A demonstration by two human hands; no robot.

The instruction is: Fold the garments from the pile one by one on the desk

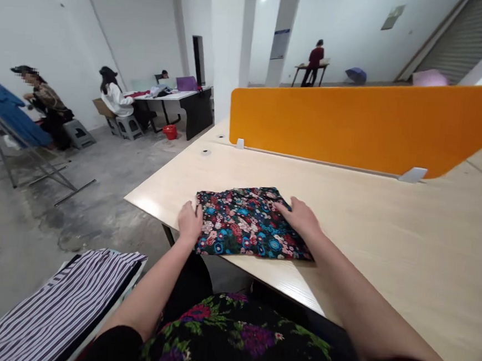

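The folded floral cloth (pixel 250 223) lies between both hands on the tabletop (pixel 387 225) — left hand (pixel 190 221) curled at its left edge, right hand (pixel 303 216) flat on top, neither grip closed on it.

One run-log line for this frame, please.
left hand: at cloth's left edge | right hand: flat on folded floral cloth | cloth: on table near front edge

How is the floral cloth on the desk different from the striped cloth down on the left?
The floral cloth is dark with multicoloured flowers; the striped cloth is white with dark lines. The floral cloth lies folded on the desk under both hands; the striped cloth sits lower, untouched. Both are fabric.
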